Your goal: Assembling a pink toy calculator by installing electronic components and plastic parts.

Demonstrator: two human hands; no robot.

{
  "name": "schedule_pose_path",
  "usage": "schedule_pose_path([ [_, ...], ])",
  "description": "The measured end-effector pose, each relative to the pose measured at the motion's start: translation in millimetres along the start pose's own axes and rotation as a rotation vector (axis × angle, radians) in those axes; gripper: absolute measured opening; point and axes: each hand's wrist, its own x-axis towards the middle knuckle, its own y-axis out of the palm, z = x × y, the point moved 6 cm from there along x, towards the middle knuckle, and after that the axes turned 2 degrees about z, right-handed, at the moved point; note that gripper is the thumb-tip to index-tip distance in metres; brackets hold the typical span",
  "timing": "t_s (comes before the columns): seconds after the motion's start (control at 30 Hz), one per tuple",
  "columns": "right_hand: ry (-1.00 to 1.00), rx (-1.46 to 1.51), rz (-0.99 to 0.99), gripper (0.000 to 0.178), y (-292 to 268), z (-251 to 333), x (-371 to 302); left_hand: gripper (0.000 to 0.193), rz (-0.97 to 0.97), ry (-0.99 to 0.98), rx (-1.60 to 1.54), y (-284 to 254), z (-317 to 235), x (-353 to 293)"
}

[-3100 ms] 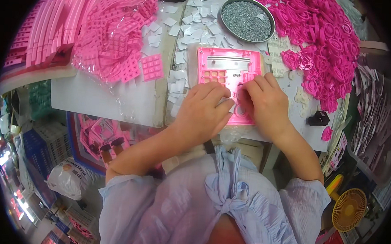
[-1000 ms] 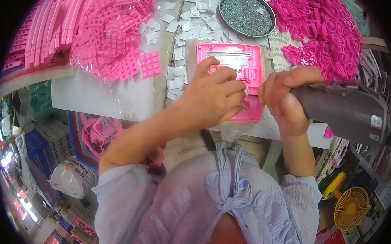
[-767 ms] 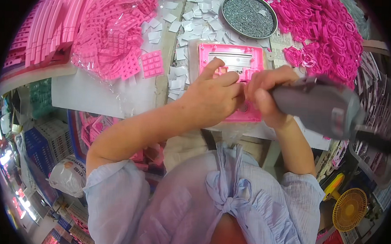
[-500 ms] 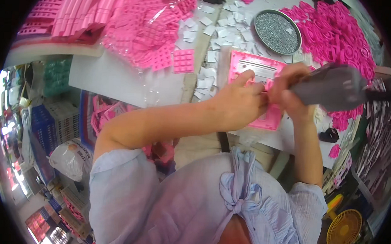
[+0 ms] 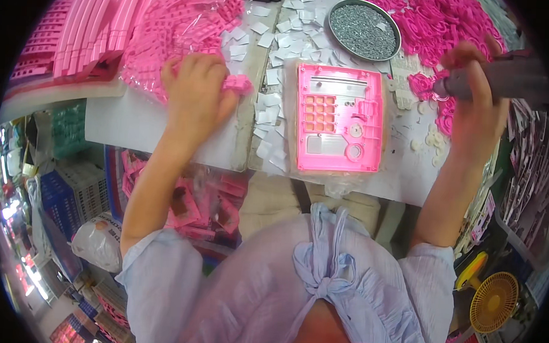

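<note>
My left hand (image 5: 197,94) is closed over the edge of a heap of pink keypads (image 5: 189,27) in clear plastic. A pink keypad piece (image 5: 237,84) sticks out beside its thumb and fingers. In my right hand (image 5: 483,88) is a dark grey powered screwdriver (image 5: 505,77), held sideways with its tip pointing left, near a loose pink ring-shaped part (image 5: 420,85). Between both hands lies an open pink plastic casing (image 5: 372,157), inner side up. It has a square-holed grid, a silvery plate and round openings; neither hand touches it.
A round tray (image 5: 330,36) of small metal screws stands behind the casing. Pink ring-shaped parts (image 5: 440,25) are heaped at the far right. White paper squares (image 5: 271,110) are scattered left of the casing. Pink curved strips (image 5: 91,22) lie far left; a yellow fan (image 5: 494,302) is lower right.
Both hands have left the casing. My left hand has moved left to the keypad heap, and my right hand has moved right with the screwdriver. The view has shifted slightly.
</note>
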Motion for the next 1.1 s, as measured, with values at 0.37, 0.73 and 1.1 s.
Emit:
schedule_pose_path([
  [0.37,0.010,-0.377,0.949,0.036,77,-7,-128,0.044,0.486,-0.327,-1.492,1,-116,-34],
  [0.73,-0.267,-0.672,0.783,0.020,105,-65,-77,0.037,-0.013,-0.001,-0.737,6,-94,-18],
  [1.1,-0.426,-0.899,1.096,0.083,99,-37,-122,0.031,-0.059,0.077,-0.698,-22,-64,-6],
])
